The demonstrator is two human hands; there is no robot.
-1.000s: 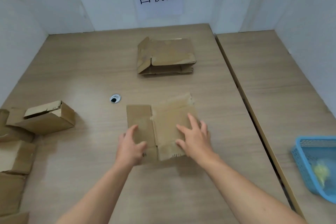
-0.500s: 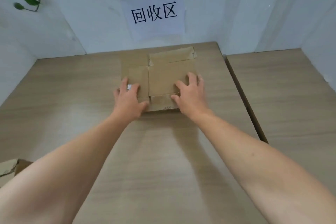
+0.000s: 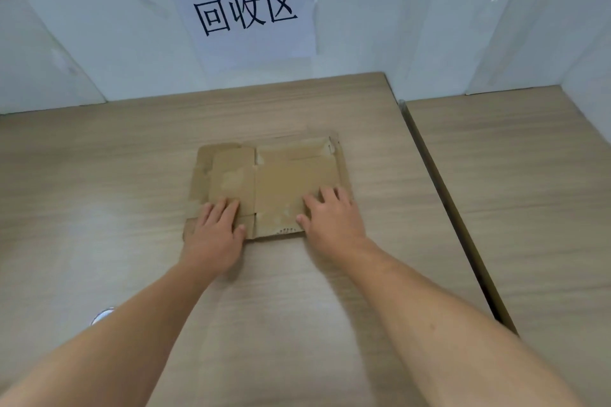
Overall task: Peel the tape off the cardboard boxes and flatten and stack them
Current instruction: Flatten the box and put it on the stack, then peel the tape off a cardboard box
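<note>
Here, from the head camera, a person is leaning over a pale wooden desk, both bare forearms reaching forward. A flattened cardboard box is lying in the middle of the desk, near the back wall, resting on more flat cardboard whose edges are peeking out at its left and right sides. The left hand is pressing down on the near left corner, its fingers straight and released, gripping nothing. The right hand is pressing the near right part, its fingers likewise spread flat. A white paper sign with three black Chinese characters is hanging on the wall above. A second desk is standing just beside, to the right.
</note>
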